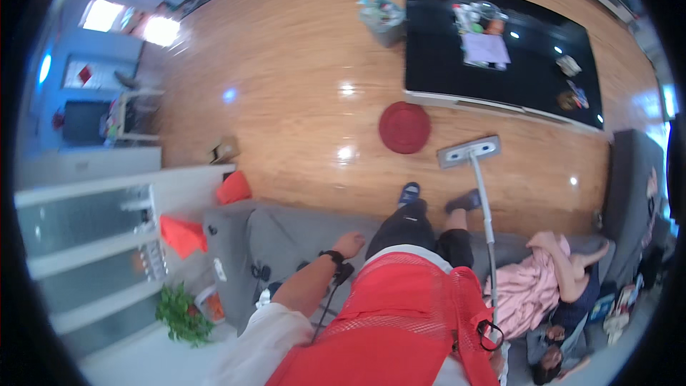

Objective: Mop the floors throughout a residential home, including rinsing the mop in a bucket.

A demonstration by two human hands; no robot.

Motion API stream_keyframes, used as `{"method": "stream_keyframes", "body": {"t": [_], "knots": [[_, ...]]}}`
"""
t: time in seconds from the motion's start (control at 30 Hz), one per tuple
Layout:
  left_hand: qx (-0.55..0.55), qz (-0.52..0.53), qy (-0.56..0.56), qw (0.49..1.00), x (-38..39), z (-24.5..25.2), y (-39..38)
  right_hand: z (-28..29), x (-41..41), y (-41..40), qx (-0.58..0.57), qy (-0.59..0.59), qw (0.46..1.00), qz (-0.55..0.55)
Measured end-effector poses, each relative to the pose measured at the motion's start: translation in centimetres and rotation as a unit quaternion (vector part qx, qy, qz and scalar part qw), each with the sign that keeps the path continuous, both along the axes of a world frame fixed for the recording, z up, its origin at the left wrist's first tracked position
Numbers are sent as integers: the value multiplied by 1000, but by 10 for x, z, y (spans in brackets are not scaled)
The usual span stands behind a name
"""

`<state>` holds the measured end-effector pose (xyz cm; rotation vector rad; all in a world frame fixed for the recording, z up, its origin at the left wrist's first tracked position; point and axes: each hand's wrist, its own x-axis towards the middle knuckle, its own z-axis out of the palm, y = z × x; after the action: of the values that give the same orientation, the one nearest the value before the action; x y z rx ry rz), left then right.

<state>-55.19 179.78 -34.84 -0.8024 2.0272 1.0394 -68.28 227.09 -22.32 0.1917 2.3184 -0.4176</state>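
My left hand [349,244], with a black band at the wrist, hangs over the grey sofa [300,225]; its fingers look loosely curled and I cannot tell whether they hold anything. My right hand is not visible; the red mesh vest hides that side. A flat mop [469,152] with a grey rectangular head lies on the wood floor, and its pale pole [487,225] runs back along my right side beside the vest. Ahead of my feet is a round dark red stool or cushion [404,127].
A black-topped coffee table [439,64] bears a tray of items. A filled bin [383,21] adjoins its left side. A person [573,279] with a pink cloth reclines on the sofa at right. A cardboard box [225,149] and potted plant [182,316] are at left.
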Motion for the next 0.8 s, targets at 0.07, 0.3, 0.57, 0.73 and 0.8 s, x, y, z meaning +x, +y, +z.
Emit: {"method": "stream_keyframes", "body": {"t": [0.07, 0.3, 0.57, 0.73, 0.8], "knots": [[0, 6, -6, 1000, -24, -4, 0, 24, 34, 23, 10, -1, 998, -60], [16, -87, -90, 992, -96, -47, -25, 58, 129, 43, -25, 87, 939, -332], [62, 135, 8, 989, -299, 4, 52, -68, 19, 118, 66, 169, 903, -390], [38, 119, -22, 992, -395, 48, 132, -89, -155, 217, 40, 144, 877, -456], [67, 59, -6, 996, -433, 61, 183, -92, -227, 268, 20, 190, 884, -426]]}}
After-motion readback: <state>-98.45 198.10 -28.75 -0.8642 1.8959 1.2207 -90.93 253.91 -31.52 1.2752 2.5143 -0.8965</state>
